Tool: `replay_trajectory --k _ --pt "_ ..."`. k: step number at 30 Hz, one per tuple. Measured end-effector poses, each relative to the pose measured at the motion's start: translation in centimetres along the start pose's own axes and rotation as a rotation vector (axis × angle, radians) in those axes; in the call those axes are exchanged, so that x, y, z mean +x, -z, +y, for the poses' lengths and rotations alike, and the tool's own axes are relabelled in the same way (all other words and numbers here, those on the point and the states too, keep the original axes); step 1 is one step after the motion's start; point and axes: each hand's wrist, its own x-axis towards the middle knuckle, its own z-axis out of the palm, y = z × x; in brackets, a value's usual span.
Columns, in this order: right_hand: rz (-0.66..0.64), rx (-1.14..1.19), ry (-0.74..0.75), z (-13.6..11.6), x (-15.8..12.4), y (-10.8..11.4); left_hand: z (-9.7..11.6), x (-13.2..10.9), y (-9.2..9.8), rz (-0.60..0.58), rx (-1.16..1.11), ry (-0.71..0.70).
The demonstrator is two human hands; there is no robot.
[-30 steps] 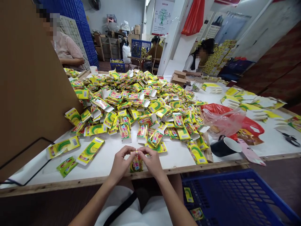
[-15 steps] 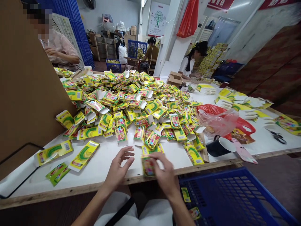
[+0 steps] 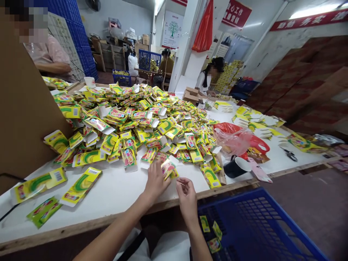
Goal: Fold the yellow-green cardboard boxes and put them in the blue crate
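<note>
My left hand is closed on a small yellow, green and red carton at the near edge of the heap. The carton's white end flap faces up. Just right of it, my right hand has its fingers curled in toward the thumb, and I see nothing held in them. Below that hand, a blue plastic crate holds a few closed cartons. A large heap of similar cartons, many with open white flaps, covers the table ahead.
Two longer yellow cartons and a green sachet lie at the left. A dark mug lies tipped beside a red plastic bag. Scissors rest farther right. A brown cardboard panel stands at the left; co-workers sit beyond.
The carton in my right hand is gone from it, and one more carton shows in the crate. My left hand has moved forward and right and taken hold of a carton. The view has turned right.
</note>
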Motion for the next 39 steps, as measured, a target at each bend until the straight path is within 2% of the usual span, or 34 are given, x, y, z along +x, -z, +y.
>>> replay_trajectory --k 3,6,10,14,16,18,24,29,32,39 --pt "-0.092 0.224 0.016 0.0 0.0 -1.8 -0.8 -3.8 1.9 0.05 -0.218 0.024" --pt "-0.161 0.246 0.066 0.2 -0.4 -3.4 -1.6 -6.2 3.7 0.06 -0.389 0.109" --pt "-0.271 0.17 0.157 1.0 -0.7 -4.2 -2.6 -6.6 5.9 -0.031 -0.524 0.193" --pt "-0.41 0.078 0.231 0.7 0.1 -3.4 -3.0 -6.0 7.2 -0.146 -0.602 0.207" --pt "-0.45 0.052 0.266 0.2 0.8 -3.1 -3.0 -5.6 7.4 -0.177 -0.638 0.2" --pt "-0.437 0.039 0.301 -0.1 1.4 -3.1 -2.9 -5.4 7.4 -0.167 -0.646 0.18" --pt "-0.278 0.129 0.245 0.2 1.5 -4.6 -2.9 -5.5 6.8 -0.063 -0.669 0.155" --pt "-0.394 0.046 0.4 -0.5 0.7 -4.5 -2.8 -5.8 7.2 -0.009 -0.538 0.108" --pt "-0.391 0.023 0.414 -1.1 0.6 -4.5 -2.5 -5.8 7.4 0.037 -0.522 0.147" --pt "-0.368 -0.073 0.328 -2.1 1.3 -5.7 -2.6 -5.3 7.2 0.096 -0.493 0.267"
